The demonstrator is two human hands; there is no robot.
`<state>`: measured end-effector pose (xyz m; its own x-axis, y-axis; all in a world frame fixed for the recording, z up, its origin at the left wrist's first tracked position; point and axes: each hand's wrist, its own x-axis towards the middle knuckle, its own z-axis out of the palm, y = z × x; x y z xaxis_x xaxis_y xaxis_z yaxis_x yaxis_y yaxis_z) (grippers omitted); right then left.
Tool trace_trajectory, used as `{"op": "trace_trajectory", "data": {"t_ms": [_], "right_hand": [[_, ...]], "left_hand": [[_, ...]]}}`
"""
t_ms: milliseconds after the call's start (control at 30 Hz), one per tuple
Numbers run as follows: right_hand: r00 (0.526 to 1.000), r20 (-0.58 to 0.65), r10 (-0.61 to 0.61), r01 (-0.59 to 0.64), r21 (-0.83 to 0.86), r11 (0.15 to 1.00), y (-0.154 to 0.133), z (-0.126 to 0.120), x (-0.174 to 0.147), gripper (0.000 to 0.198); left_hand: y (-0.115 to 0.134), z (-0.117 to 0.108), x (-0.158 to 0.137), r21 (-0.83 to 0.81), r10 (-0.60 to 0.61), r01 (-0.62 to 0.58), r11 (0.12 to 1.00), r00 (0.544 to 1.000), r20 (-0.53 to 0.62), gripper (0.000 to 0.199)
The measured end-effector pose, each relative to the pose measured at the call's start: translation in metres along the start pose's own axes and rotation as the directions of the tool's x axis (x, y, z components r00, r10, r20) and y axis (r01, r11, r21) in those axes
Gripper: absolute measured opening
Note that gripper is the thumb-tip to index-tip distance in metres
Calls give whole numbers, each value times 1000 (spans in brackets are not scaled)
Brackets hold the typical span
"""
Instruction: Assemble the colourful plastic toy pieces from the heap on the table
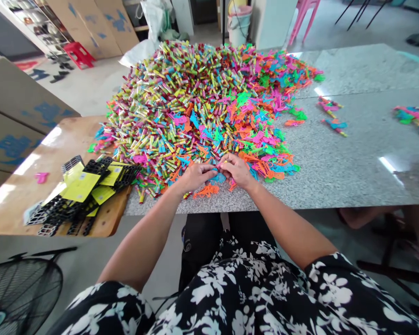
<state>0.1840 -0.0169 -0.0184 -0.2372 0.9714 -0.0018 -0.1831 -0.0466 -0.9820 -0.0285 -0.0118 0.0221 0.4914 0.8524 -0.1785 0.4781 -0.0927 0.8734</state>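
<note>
Small pink piece was at the fingertips, just above the near edge of the granite table, in front of the loose heap. Right hand: grip pinched almost to nothing on the piece. Left hand: grip bent narrow at the same spot; could not tell whether it had hold of anything. A blue piece showed below the fingers, an orange piece nearer the edge. Judged handling: very light, fairly stiff moulded plastic, smooth enough to slip; thin parts probably liable to bend or snap. Best hold judged to be a thumb-and-finger pinch on the broadest part. Containers: pale bucket behind the table, contents not made out; white sack beyond the heap and cardboard carton at left, insides not visible.
</note>
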Motion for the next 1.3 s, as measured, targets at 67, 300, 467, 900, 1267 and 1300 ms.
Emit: {"op": "trace_trajectory", "data": {"t_ms": [67, 300, 467, 900, 1267, 1300], "right_hand": [[1000, 0, -9, 9, 21, 1000, 3, 0, -2, 23], [999, -54, -1, 4, 60, 998, 4, 3, -13, 32], [998, -44, -37, 36, -8, 999, -1, 4, -20, 26], [992, 117, -45, 56, -94, 994, -12, -13, -25, 22], [857, -492, -151, 170, -7, 985, -18, -92, -14, 32], [776, -610, -159, 221, 27, 975, -14, -96, -10, 35]], "left_hand": [[4, 0, -1, 0, -1, 1, 1000, 1000, 8, 33], [11, -3, -3, 11, -26, 26, 1000, 999, 29, 29], [17, -3, -3, 42, -32, 32, 999, 999, 20, 28], [18, -9, -1, -35, -58, 63, 997, 990, 125, 31], [17, 4, -20, 572, -383, 346, 744, 922, -59, 62], [14, 10, -23, 642, -394, 362, 676, 914, -100, 63]]}}
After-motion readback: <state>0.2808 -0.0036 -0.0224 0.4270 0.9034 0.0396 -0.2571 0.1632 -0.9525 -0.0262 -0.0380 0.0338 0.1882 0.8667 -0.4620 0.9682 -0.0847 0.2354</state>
